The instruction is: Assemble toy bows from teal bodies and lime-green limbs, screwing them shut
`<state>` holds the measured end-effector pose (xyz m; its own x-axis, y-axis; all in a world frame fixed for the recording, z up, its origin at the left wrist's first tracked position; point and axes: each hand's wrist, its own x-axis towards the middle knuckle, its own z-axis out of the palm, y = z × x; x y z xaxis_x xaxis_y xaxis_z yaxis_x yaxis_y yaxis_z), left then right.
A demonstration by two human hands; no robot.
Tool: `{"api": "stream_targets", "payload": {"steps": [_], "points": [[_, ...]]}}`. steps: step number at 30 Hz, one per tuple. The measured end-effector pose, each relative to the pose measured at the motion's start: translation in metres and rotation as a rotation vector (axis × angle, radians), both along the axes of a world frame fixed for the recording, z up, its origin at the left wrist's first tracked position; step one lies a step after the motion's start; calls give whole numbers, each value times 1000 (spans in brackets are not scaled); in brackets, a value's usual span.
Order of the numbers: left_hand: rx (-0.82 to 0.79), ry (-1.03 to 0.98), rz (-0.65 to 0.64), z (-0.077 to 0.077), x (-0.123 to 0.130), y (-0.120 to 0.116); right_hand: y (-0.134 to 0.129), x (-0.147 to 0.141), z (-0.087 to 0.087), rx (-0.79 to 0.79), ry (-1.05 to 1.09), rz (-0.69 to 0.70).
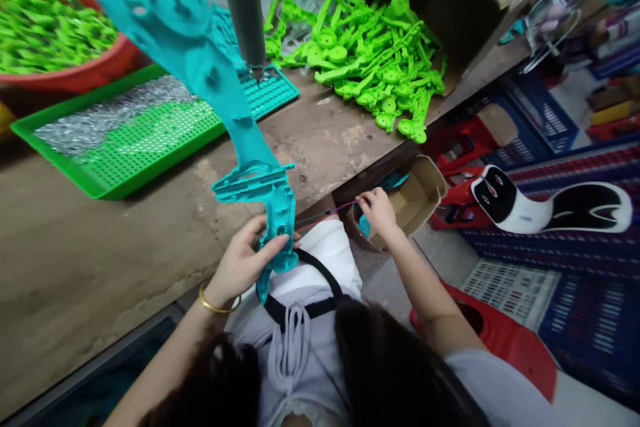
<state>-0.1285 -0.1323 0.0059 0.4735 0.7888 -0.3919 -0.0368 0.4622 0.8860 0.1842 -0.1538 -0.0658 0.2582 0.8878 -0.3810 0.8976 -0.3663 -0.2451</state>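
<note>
A long teal plastic part [220, 90] reaches from the upper left down to my lap. My left hand [250, 253] is wrapped round its lower end, thumb on the front face. From that end a thin cord [320, 215] stretches to the right, dark green at first and pinkish further on. My right hand [379, 212] pinches the cord's far end, just above an open cardboard box [417, 193]. Behind the teal part, a green tray [157, 181] holds many small metal pins. A grey machine column [243, 7] points down over a teal perforated tray [280, 90].
Bright green plastic parts [370, 57] are heaped at the table's back edge beside a large carton [430, 7]. A red basin [115, 57] of small green pieces stands at left. Right of the table are a black-and-white seat [545, 207] and blue crates [590, 320].
</note>
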Motion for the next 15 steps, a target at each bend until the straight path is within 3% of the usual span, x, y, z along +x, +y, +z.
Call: {"api": "stream_targets", "payload": {"steps": [4, 8, 11, 15], "points": [[185, 111, -100, -22, 25, 2, -24, 31, -46, -118, -37, -254], [442, 295, -185, -31, 46, 4, -37, 51, -83, -160, 38, -418], [568, 378, -225, -34, 53, 6, -37, 66, -95, -107, 96, -503], [696, 425, -221, -35, 59, 8, -29, 82, -97, -26, 177, -595]]}}
